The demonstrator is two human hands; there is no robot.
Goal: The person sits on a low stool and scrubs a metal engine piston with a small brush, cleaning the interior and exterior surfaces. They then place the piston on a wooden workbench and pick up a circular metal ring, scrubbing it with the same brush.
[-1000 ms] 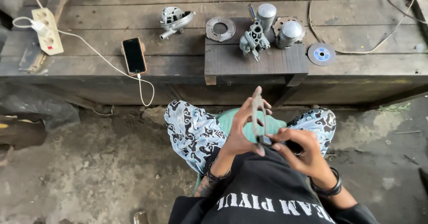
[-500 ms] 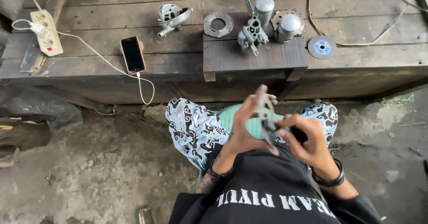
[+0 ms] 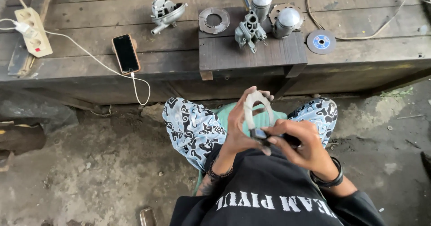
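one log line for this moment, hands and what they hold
left hand: holds grey metal ring upright | right hand: presses dark tool to ring's lower edge | bench: phone, engine parts

Left hand: our left hand (image 3: pixel 239 127) is raised in front of the chest, palm turned toward the right, fingers (image 3: pixel 248 99) stretched upward and curled around what it grips, thumb low.
Left wrist: bent slightly back, with a dark beaded band.
Right hand: our right hand (image 3: pixel 300 144) sits just beside the left, knuckles up, fingertips (image 3: pixel 272 140) pinched together at the left palm's base.
Right wrist: angled inward, wearing a black band.
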